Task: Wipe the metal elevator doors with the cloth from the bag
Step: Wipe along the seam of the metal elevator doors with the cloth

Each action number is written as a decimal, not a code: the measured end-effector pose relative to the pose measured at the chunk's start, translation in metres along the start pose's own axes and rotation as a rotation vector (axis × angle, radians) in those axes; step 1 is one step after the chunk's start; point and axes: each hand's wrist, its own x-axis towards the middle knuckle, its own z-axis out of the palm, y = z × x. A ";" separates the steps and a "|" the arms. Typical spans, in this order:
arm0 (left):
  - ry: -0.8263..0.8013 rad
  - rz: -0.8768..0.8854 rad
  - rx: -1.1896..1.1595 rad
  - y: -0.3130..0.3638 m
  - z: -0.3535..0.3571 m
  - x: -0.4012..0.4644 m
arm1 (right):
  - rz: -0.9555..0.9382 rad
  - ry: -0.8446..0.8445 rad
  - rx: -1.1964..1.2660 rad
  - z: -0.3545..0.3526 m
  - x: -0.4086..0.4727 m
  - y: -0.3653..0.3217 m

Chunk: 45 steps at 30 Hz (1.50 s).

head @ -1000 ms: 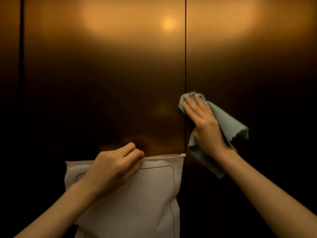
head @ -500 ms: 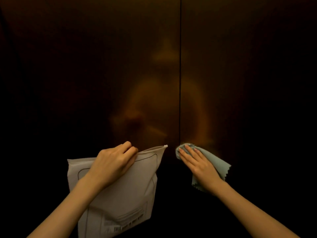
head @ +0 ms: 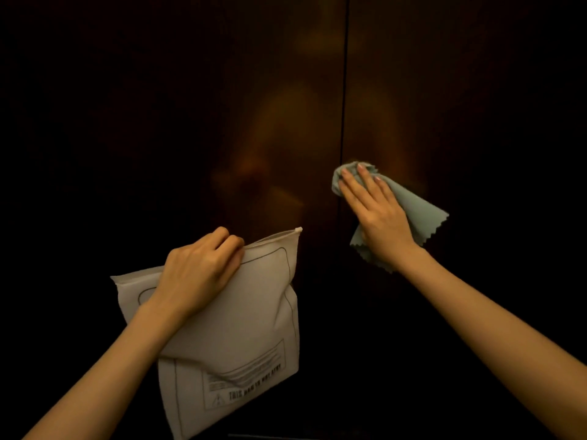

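The dark, bronze-toned metal elevator doors [head: 222, 122] fill the view, with a thin vertical seam [head: 344, 90] between the two panels. My right hand [head: 374, 211] lies flat with straight fingers on a pale blue-grey cloth [head: 422, 214], pressing it against the right door just beside the seam. The cloth's zigzag-cut edges hang out below and to the right of the hand. My left hand [head: 200, 271] grips the top edge of a white zip bag [head: 241, 331] with printed lines and text, holding it up in front of the left door.
A dim reflection of a person [head: 286, 160] shows in the doors around the seam. The lower part of the doors is very dark, and nothing else can be made out there.
My right hand has slid the cloth down the right door beside the seam, then a little back up. The view has tilted lower on the doors. The left hand keeps its hold on the bag.
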 end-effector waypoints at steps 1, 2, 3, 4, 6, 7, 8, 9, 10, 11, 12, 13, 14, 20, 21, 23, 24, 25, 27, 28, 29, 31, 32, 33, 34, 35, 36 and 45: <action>0.002 -0.014 -0.005 0.001 0.001 -0.002 | -0.014 0.004 0.003 0.004 -0.005 -0.002; 0.004 -0.025 -0.011 0.002 0.003 -0.004 | -0.040 0.005 0.001 0.012 -0.013 -0.004; 0.003 -0.034 -0.018 0.003 0.006 -0.007 | -0.087 -0.003 -0.004 0.021 -0.025 -0.007; 0.000 -0.041 -0.025 0.004 0.009 -0.009 | -0.145 -0.023 -0.011 0.033 -0.039 -0.009; -0.017 -0.054 -0.030 0.006 0.014 -0.013 | -0.290 -0.098 -0.023 0.057 -0.072 -0.016; -0.022 -0.059 -0.027 0.007 0.016 -0.016 | -0.374 -0.147 -0.043 0.068 -0.089 -0.020; -0.033 -0.069 -0.033 0.007 0.018 -0.017 | -0.460 -0.215 -0.072 0.080 -0.105 -0.023; -0.048 -0.080 -0.044 0.009 0.021 -0.021 | -0.544 -0.294 -0.093 0.091 -0.123 -0.027; -0.055 -0.097 -0.055 0.010 0.022 -0.024 | -0.607 -0.377 -0.088 0.100 -0.137 -0.029; -0.066 -0.109 -0.059 0.011 0.023 -0.027 | -0.646 -0.430 -0.068 0.108 -0.150 -0.029; -0.077 -0.122 -0.068 0.012 0.024 -0.031 | -0.659 -0.448 -0.036 0.112 -0.157 -0.029; -0.083 -0.130 -0.068 0.013 0.025 -0.036 | -0.674 -0.443 0.000 0.114 -0.161 -0.027; -0.091 -0.137 -0.070 0.013 0.023 -0.040 | -0.674 -0.426 0.039 0.113 -0.159 -0.024; -0.130 -0.172 -0.046 0.012 0.015 -0.050 | -0.546 -0.230 0.086 0.070 -0.112 -0.001; -0.133 -0.181 -0.054 0.013 0.017 -0.049 | -0.504 -0.222 0.076 0.063 -0.105 0.003; -0.128 -0.194 -0.063 0.014 0.021 -0.049 | -0.417 -0.195 0.046 0.053 -0.097 0.006; -0.128 -0.202 -0.070 0.015 0.023 -0.050 | -0.393 -0.177 0.047 0.051 -0.096 0.005; -0.127 -0.208 -0.078 0.016 0.024 -0.050 | -0.379 -0.162 0.059 0.050 -0.097 0.003; -0.132 -0.215 -0.091 0.017 0.027 -0.052 | -0.358 -0.155 0.105 0.057 -0.107 -0.006; -0.140 -0.218 -0.093 0.016 0.029 -0.053 | -0.352 -0.157 0.131 0.065 -0.113 -0.010; -0.150 -0.220 -0.096 0.016 0.032 -0.055 | -0.347 -0.167 0.160 0.074 -0.123 -0.013; -0.163 -0.224 -0.102 0.017 0.035 -0.058 | -0.373 -0.212 0.226 0.090 -0.146 -0.021; -0.175 -0.235 -0.109 0.017 0.038 -0.059 | -0.397 -0.269 0.281 0.101 -0.160 -0.025; -0.182 -0.239 -0.113 0.020 0.041 -0.060 | -0.400 -0.352 0.363 0.111 -0.175 -0.029; -0.187 -0.243 -0.119 0.028 0.047 -0.061 | -0.351 -0.465 0.469 0.119 -0.192 -0.033; -0.196 -0.252 -0.126 0.031 0.051 -0.062 | -0.243 -0.571 0.588 0.124 -0.202 -0.039; -0.202 -0.258 -0.133 0.034 0.053 -0.064 | -0.132 -0.636 0.712 0.130 -0.209 -0.045; -0.261 -0.275 -0.152 0.062 0.070 -0.074 | 0.062 -0.842 1.228 0.214 -0.287 -0.087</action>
